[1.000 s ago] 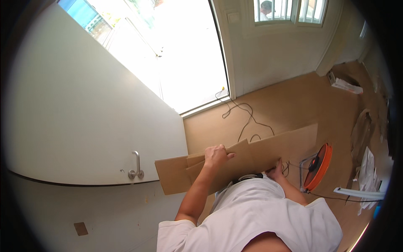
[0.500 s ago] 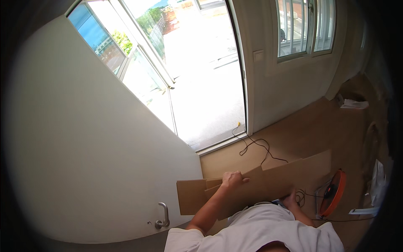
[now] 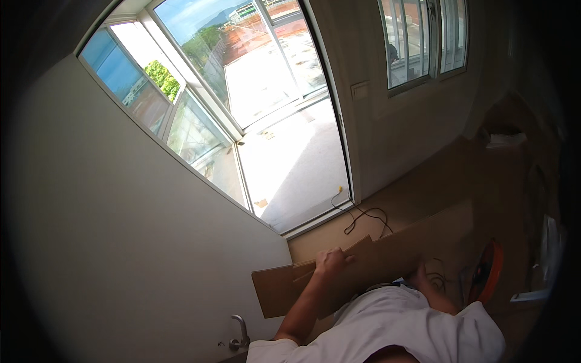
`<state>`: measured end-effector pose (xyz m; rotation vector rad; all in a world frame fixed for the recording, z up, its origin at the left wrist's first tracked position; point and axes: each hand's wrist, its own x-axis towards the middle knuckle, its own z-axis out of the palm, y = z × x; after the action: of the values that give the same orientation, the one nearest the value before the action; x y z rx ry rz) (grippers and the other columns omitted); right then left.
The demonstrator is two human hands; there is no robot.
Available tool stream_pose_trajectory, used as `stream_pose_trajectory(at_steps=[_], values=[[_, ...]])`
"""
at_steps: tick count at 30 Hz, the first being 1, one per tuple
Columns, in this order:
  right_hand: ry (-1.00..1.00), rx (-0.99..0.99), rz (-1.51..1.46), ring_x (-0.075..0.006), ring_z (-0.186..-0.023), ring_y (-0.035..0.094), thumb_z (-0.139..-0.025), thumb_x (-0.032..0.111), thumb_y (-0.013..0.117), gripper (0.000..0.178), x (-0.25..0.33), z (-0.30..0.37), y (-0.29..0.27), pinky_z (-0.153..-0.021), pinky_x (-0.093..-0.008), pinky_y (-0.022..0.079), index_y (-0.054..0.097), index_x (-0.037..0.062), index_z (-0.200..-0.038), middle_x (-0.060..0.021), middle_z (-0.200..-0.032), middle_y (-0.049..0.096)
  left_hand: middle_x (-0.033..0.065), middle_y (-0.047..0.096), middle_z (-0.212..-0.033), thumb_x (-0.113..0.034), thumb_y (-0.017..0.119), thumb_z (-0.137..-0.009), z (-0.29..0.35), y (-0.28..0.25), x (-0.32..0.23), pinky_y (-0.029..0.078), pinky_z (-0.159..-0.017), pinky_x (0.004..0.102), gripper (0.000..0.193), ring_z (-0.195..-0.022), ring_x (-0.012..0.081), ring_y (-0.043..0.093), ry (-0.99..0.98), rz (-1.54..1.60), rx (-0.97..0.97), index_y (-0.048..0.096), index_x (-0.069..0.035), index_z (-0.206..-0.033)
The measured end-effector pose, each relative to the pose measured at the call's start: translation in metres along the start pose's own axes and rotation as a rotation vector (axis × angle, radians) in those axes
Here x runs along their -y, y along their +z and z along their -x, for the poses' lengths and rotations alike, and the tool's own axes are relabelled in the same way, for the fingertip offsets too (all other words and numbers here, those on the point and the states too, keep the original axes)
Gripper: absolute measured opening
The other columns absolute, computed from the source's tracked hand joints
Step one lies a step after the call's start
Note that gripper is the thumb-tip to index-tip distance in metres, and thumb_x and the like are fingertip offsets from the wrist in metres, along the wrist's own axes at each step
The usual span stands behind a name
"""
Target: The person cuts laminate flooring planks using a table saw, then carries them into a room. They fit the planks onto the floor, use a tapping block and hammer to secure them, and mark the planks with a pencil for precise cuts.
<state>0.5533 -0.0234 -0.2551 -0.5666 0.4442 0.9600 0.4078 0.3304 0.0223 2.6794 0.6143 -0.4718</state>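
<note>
Door (image 3: pixel 151 236) left, reel (image 3: pixel 488 271) right, cardboard (image 3: pixel 396 251) in between (oh, and a cable (image 3: pixel 384 212) on the floor (image 3: pixel 308 248) just beyond it).

A broad pale door (image 3: pixel 139 242) fills the left side, with a metal lever handle (image 3: pixel 241 336) low on it, and beside it a tall doorway (image 3: pixel 296 175) opens onto a pale, sunlit floor crossed by a slanting edge of shadow. Framed glass panes (image 3: pixel 200 130) stand beyond, showing blue sky (image 3: pixel 175 18), a leafy green tree (image 3: pixel 162 78) and reddish ground (image 3: pixel 257 45). To the right, a dim grey wall (image 3: pixel 411 121) carries a light square plate (image 3: pixel 360 91) and a barred window (image 3: pixel 411 42), above a brown floor (image 3: pixel 445 178) that darkens away from the doorway's strong daylight
</note>
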Motion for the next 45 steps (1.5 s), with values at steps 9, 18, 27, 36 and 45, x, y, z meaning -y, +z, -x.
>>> stream_pose_trajectory(at_steps=[9, 18, 27, 36, 45], values=[[0.02, 0.149, 0.034, -0.0262, -0.138, 0.046, -0.092, 0.073, 0.045, 0.079, 0.04, -0.029, -0.001, -0.117, -0.0461, 0.035, 0.046, 0.0181, -0.149, -0.0022, -0.152, 0.048, 0.0182, 0.074, -0.097, -0.06, 0.065, -0.089, -0.025, 0.0, -0.032, 0.055, -0.085, 0.0439, 0.059, -0.095, 0.033, 0.072, 0.005, -0.015, -0.072, 0.075, -0.002, -0.099], [0.046, 0.111, 0.039, -0.0288, -0.142, 0.04, -0.088, 0.079, 0.047, 0.089, 0.069, -0.043, -0.031, -0.118, -0.0482, 0.033, 0.042, 0.0176, -0.152, -0.0043, -0.157, 0.042, 0.0166, 0.075, -0.093, -0.059, 0.066, -0.088, -0.033, -0.001, -0.062, 0.056, -0.082, 0.0436, 0.057, -0.093, 0.0325, 0.073, 0.009, -0.069, -0.102, 0.074, -0.004, -0.096], [0.056, 0.049, 0.059, -0.0278, -0.136, 0.048, -0.086, 0.084, 0.044, 0.09, 0.093, -0.039, -0.026, -0.112, -0.0501, 0.04, 0.047, 0.0197, -0.149, -0.0028, -0.149, 0.052, 0.0162, 0.075, -0.092, -0.063, 0.065, -0.088, -0.037, 0.005, -0.087, 0.056, -0.08, 0.0431, 0.059, -0.091, 0.0319, 0.073, -0.025, -0.084, -0.119, 0.075, -0.004, -0.093], [0.08, 0.051, 0.122, -0.0279, -0.136, 0.048, -0.086, 0.083, 0.043, 0.089, 0.104, -0.029, -0.014, -0.112, -0.0492, 0.04, 0.047, 0.0203, -0.149, -0.002, -0.149, 0.051, 0.0175, 0.075, -0.093, -0.061, 0.065, -0.088, -0.029, 0.012, -0.098, 0.056, -0.082, 0.043, 0.06, -0.091, 0.0325, 0.073, -0.08, -0.043, -0.098, 0.076, -0.003, -0.094], [0.176, 0.073, 0.072, -0.0285, -0.144, 0.037, -0.086, 0.083, 0.041, 0.094, 0.111, -0.019, -0.013, -0.117, -0.0473, 0.033, 0.038, 0.0175, -0.154, -0.0052, -0.159, 0.038, 0.0182, 0.075, -0.094, -0.061, 0.066, -0.088, -0.017, 0.016, -0.107, 0.055, -0.083, 0.0431, 0.06, -0.093, 0.0329, 0.073, -0.112, -0.015, -0.108, 0.076, -0.003, -0.095]])
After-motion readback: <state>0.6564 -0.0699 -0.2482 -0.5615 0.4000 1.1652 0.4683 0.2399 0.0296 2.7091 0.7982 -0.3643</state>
